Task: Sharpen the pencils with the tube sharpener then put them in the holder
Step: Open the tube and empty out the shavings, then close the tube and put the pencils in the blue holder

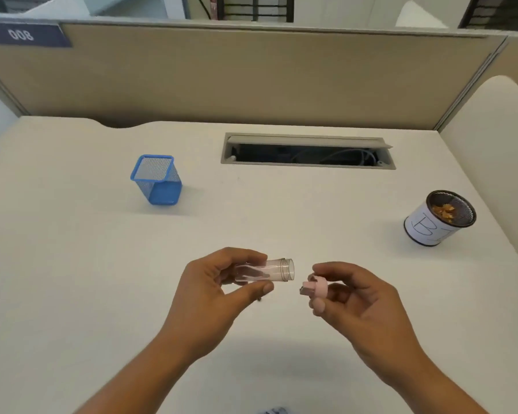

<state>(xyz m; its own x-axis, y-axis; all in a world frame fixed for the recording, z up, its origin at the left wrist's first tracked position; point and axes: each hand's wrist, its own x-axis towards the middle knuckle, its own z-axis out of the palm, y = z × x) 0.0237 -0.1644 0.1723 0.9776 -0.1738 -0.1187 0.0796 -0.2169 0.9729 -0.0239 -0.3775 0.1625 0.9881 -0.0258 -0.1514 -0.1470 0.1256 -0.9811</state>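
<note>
Left hand [210, 289] grips clear tube [277, 270], mouth toward right. Right hand [350, 297] pinches pink sharpener cap [316, 289] — apart from tube, just beside. Blue mesh holder [157, 180] stands far left on desk [72, 264] — no pencils visible.

A blue plate [24, 35] at the partition's far-left top edge shows "008", mirrored. Near the desk's right edge, a white-wrapped black mesh cup [438, 218] bears handwritten "BI", partly hidden.
</note>
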